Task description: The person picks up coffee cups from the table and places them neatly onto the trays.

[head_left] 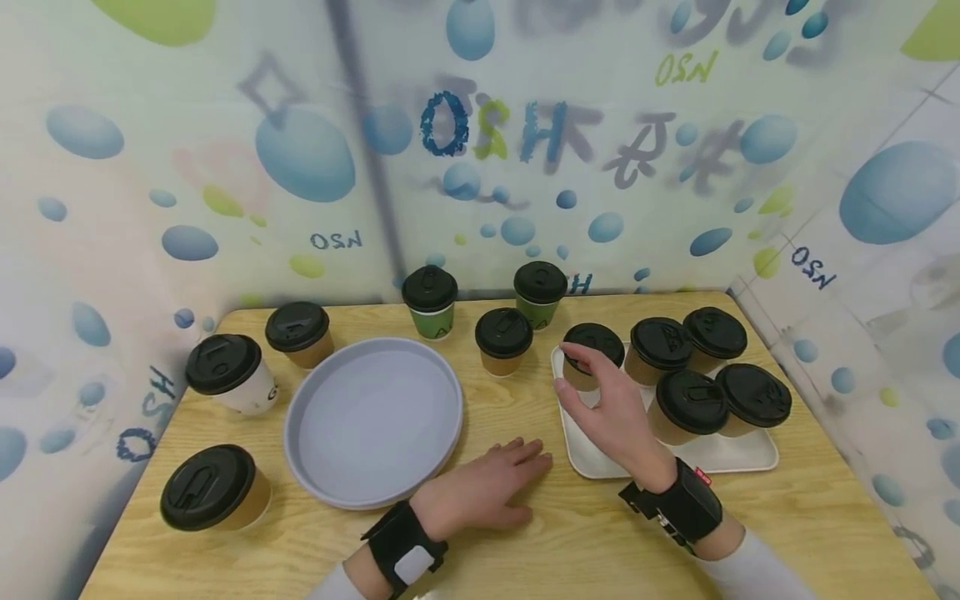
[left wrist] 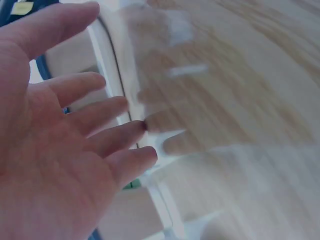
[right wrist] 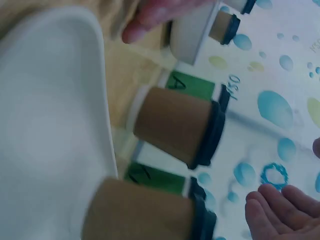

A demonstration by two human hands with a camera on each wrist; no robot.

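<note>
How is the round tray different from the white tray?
Shape: the round tray is a circle, but the white tray is more like a rectangle with rounded corners.
Color: the round tray is pale purplish gray, while the other is white.
What's on them: brown cups stand on the white tray; the round tray has no cups on it.
Both lie flat on the wooden table.

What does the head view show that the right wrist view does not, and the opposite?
Only the head view: the black wristbands and four lidded cups clustered at the right end of the white tray.

Only the right wrist view: part of the palm side of the right hand.

Both: that hand, that tray, green cups, a brown cup near them, wooden table, patterned backdrop.
</note>
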